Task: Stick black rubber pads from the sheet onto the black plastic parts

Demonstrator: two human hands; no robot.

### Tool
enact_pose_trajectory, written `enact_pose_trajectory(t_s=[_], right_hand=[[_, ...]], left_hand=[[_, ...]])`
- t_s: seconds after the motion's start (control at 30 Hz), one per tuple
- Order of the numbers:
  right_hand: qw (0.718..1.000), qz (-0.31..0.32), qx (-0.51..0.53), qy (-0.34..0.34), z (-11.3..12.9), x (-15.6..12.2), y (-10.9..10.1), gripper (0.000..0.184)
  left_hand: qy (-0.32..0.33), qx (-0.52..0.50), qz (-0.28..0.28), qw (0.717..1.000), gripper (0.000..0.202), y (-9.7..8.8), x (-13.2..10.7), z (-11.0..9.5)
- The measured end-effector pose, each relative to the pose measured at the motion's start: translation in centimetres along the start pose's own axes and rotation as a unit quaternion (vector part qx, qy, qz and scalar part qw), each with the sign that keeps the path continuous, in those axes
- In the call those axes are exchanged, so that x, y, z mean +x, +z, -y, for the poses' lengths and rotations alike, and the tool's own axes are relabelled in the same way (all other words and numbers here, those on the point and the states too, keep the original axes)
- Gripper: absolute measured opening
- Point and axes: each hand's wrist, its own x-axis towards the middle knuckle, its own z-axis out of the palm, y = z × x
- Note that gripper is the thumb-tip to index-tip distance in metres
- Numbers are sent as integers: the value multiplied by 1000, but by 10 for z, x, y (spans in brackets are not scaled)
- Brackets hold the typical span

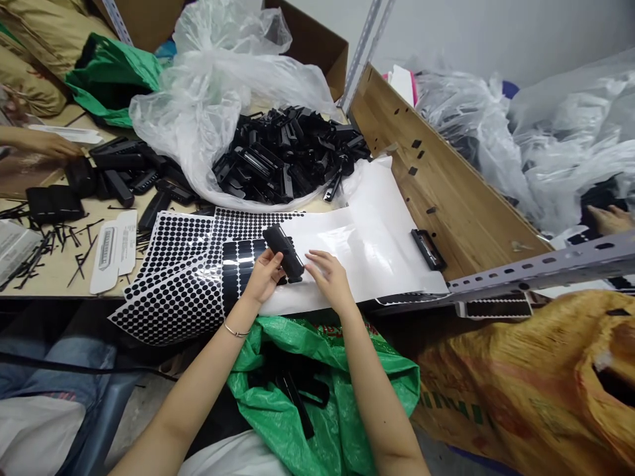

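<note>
My left hand (264, 276) grips a black plastic casing (284, 252) by its left side, thumb on top, and holds it tilted above the sheets. Just right of the casing is my right hand (327, 277), its fingers stretched out and apart. The fingertips come close to the casing's edge; whether they touch it I cannot tell. Beneath lie white sheets of black round stickers (173, 277), a strip with larger black pieces (237, 268) and a glossy white sheet (367, 231). Below my forearms an open green sack (387, 370) holds black parts (297, 403).
Behind the sheets, a heap of black plastic parts (292, 149) spills from a clear plastic bag (208, 86). A wooden board (436, 172) and a metal rail (546, 268) border the right side. Another person's hand (54, 144) is at left, another (612, 218) at far right.
</note>
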Motion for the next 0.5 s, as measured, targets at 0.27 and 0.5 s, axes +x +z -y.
enact_pose_trajectory(t_s=[0.27,0.5], right_hand=[[975,53,-200,-80,-4,-18,10,10],[993,-44,-107,1,2,-16,25,6]], left_hand=[[-10,-74,-15,997,23,1,0,-4],[-1,-66,-18,998,28,0,-2,-4]])
